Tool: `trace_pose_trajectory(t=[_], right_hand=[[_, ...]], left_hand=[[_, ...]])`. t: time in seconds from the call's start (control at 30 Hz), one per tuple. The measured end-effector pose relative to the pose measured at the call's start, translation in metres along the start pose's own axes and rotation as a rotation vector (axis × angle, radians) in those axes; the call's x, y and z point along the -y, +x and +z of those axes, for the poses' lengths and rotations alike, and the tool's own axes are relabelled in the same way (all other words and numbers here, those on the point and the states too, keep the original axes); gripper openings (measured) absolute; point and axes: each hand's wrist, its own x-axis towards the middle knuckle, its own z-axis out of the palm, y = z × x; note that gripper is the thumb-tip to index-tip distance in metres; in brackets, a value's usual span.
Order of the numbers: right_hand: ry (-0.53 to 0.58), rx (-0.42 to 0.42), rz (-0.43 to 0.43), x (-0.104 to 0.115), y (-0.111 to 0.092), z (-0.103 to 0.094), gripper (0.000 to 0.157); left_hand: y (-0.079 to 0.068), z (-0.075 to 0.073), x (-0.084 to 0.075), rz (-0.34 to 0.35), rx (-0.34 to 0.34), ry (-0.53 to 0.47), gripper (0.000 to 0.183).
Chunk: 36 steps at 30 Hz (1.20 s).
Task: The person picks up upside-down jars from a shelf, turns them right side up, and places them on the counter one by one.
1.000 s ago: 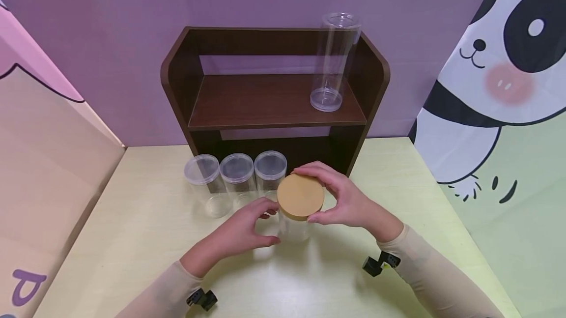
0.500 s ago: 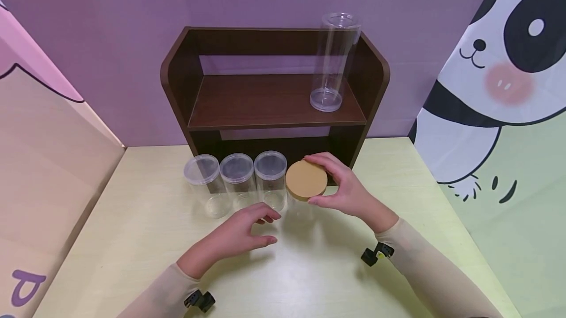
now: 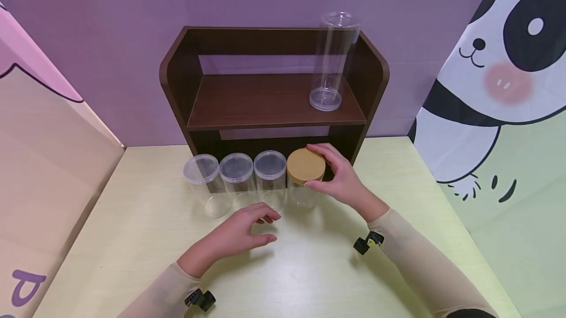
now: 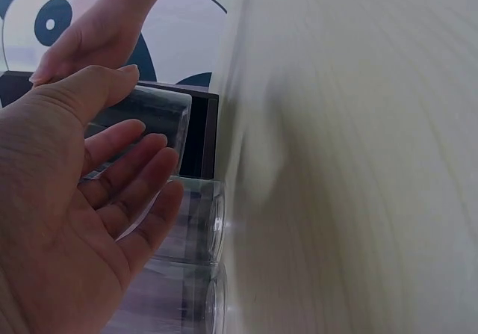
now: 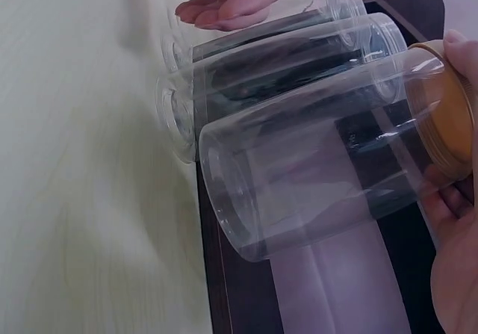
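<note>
In the head view, my right hand (image 3: pixel 344 178) grips the tan lid (image 3: pixel 306 164) of a clear jar (image 5: pixel 321 169) at the right end of a row. The jar's base looks slightly raised off the table in the wrist views. To its left stand three clear jars with translucent lids, a left one (image 3: pixel 201 170), a middle one (image 3: pixel 237 168) and a right one (image 3: pixel 270 165). My left hand (image 3: pixel 236 232) hovers in front of them, fingers relaxed and holding nothing.
A dark brown two-tier shelf (image 3: pixel 265 101) stands behind the jars. On its upper board, at the right, is a tall clear cylinder (image 3: pixel 325 99). The pale wooden table (image 3: pixel 300 278) extends in front, with a purple backdrop (image 3: pixel 110 52) behind.
My right hand has carried the tan-lidded jar away from me, toward the shelf and level with the row. My left hand has come off that jar and drawn slightly back.
</note>
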Motion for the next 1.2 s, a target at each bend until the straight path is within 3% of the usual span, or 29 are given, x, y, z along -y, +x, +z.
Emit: trace_pose_trajectory(t=[0.57, 1.2], right_hand=[[-0.017, -0.003, 0.062, -0.011, -0.006, 0.004, 0.082], [0.021, 0.009, 0.063, -0.027, -0.016, 0.013, 0.082]], left_hand=[[0.002, 0.002, 0.002, 0.006, 0.002, -0.005, 0.037], [0.001, 0.004, 0.002, -0.002, 0.006, -0.003, 0.036]])
